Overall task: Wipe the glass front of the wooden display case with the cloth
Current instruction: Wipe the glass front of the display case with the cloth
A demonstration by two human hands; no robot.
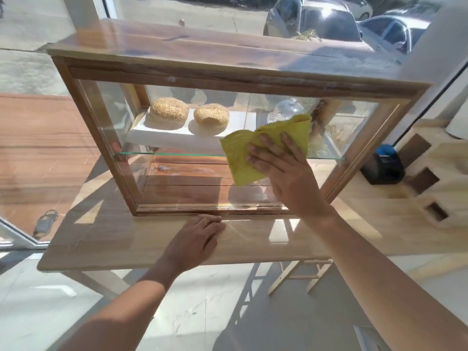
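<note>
A wooden display case [106,138] with a glass front [177,178] stands on a light wooden table [106,239]. My right hand [286,173] lies flat with spread fingers on a yellow cloth [243,158], pressing it against the right half of the glass at the height of the glass shelf. My left hand [197,239] rests palm down on the table, its fingertips touching the case's bottom frame. Inside the case two sesame buns [169,111] sit on a white board, and a clear glass dome [286,108] stands behind the cloth.
A black device with a blue top [385,165] sits on the table right of the case. A pale wooden block with square cut-outs [430,178] stands further right. A window behind shows parked cars [326,19]. A folding wooden stand [301,277] is under the table.
</note>
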